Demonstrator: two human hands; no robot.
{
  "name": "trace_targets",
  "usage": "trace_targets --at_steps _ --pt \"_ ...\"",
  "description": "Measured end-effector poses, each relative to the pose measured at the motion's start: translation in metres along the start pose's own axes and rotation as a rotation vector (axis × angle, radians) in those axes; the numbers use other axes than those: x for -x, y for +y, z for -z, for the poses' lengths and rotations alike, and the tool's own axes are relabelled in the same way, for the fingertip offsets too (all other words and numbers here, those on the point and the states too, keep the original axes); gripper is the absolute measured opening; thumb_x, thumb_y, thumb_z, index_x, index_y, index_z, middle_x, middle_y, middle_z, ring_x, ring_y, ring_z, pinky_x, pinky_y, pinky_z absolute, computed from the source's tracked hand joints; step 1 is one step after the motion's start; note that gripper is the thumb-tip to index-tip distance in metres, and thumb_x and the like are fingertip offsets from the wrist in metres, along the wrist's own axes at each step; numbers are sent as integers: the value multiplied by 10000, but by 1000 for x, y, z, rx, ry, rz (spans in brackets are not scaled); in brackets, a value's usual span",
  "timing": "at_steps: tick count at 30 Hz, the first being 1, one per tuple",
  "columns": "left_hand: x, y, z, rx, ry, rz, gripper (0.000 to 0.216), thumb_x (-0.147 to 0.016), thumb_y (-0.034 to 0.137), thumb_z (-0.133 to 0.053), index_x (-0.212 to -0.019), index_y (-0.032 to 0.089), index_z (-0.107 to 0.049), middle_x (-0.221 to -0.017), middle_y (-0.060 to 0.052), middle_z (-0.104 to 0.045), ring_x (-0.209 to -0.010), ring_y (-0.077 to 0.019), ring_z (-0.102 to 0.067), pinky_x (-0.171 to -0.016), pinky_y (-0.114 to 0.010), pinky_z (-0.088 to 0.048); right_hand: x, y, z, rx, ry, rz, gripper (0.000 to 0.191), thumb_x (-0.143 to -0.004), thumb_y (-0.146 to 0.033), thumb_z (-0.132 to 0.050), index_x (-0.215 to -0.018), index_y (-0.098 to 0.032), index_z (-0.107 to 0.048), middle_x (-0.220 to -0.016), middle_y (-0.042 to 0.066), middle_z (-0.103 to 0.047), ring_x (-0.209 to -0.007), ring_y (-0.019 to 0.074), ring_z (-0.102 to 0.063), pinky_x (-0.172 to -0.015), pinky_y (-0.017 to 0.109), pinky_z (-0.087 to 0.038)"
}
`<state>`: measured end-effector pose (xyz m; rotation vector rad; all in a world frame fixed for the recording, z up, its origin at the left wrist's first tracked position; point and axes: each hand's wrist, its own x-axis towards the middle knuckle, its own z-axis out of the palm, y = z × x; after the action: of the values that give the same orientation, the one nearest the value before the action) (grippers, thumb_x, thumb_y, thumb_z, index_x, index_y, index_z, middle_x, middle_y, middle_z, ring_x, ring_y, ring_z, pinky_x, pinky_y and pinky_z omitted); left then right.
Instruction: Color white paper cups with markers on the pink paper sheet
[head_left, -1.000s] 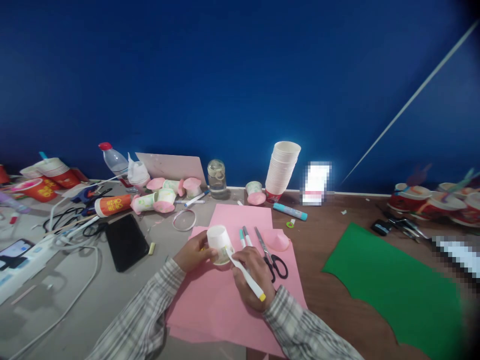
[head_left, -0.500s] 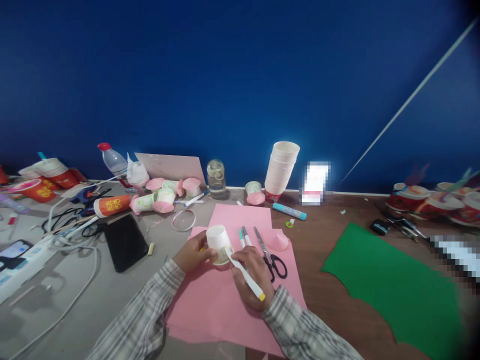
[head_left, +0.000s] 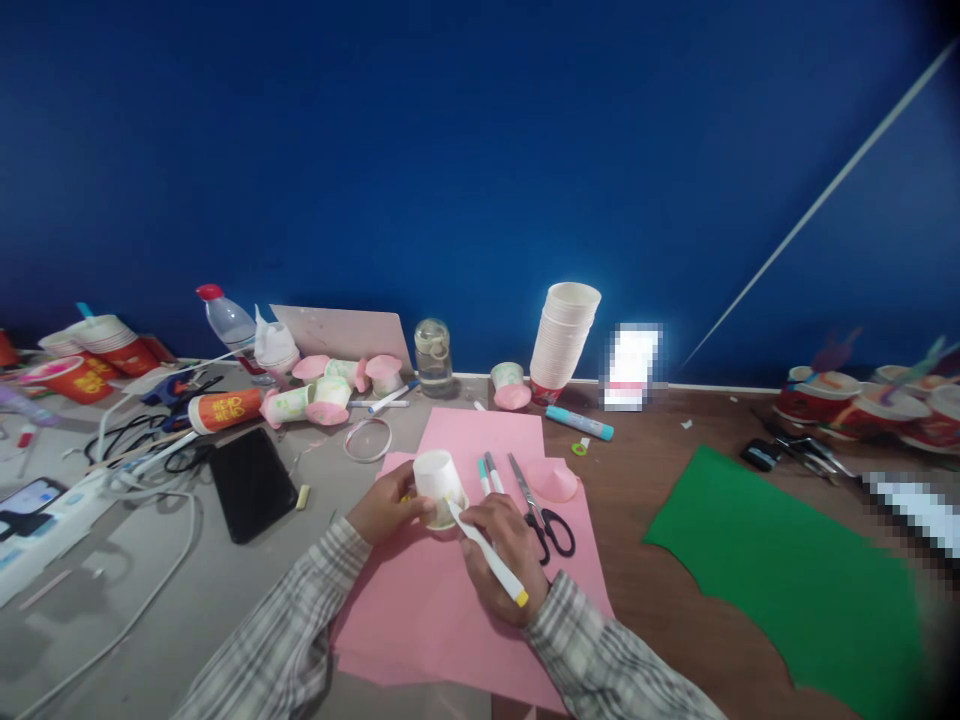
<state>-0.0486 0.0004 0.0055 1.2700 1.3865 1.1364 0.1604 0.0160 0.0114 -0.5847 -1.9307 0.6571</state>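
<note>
My left hand [head_left: 391,507] is closed on a white paper cup [head_left: 435,472], which is upside down and slightly tilted, with faint yellow marks near its rim. A bit of yellow shows between the left fingers; I cannot make out what it is. In my right hand [head_left: 505,553] is a white marker [head_left: 491,556] with a yellow end, its tip against the cup's lower side. Both hands are over pink paper [head_left: 420,630]. Just beyond the right hand lie two markers [head_left: 489,472] and black-handled scissors [head_left: 553,530].
Pink-and-green decorated cups [head_left: 327,398] lie at the back left, near a glass jar [head_left: 433,360]. A tall stack of paper cups [head_left: 562,335] leans at the back. Green paper [head_left: 780,580] lies on the right. A black phone [head_left: 252,487] and a power strip [head_left: 56,535] are on the left.
The marker's tip has shifted slightly left along the cup's side, and the right hand has tilted a little with it. The left hand keeps its hold on the cup.
</note>
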Motion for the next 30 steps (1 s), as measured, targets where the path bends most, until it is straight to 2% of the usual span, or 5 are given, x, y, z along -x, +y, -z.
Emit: trace_targets --at_steps 7,11,15,30 --pt "0 2 0 -15 -5 -14 570 -528 414 -709 -999 121 -579 -846 -104 -657 -766 -288 -562 -672 -392 -448 0 0 -1 -13 -6 20 169 -739 -191 -557 -904 -228 -568 -701 0 -585 -670 208 -537 -649 365 -474" --pt "1 4 -2 -18 25 1 582 -496 447 -721 -961 122 -591 -822 -96 -654 -763 -289 -561 -664 -387 -447 0 0 -1 9 17 -16 142 -738 -190 -549 -873 -227 -576 -676 -2 -574 -668 209 -536 -636 357 -470" --pt "1 5 -3 14 8 10 634 -477 492 -716 -977 125 -585 -845 -104 -658 -787 -302 -565 -680 -396 -450 0 0 -2 -3 17 25 179 -727 -179 -552 -897 -230 -578 -685 -5 -588 -662 204 -542 -642 356 -472" --pt "0 -1 -1 -8 27 -23 550 -515 407 -723 -970 129 -587 -886 -114 -664 -832 -313 -571 -718 -402 -450 0 -2 -2 5 10 25 173 -733 -191 -555 -902 -225 -572 -696 5 -596 -668 214 -547 -653 372 -476"
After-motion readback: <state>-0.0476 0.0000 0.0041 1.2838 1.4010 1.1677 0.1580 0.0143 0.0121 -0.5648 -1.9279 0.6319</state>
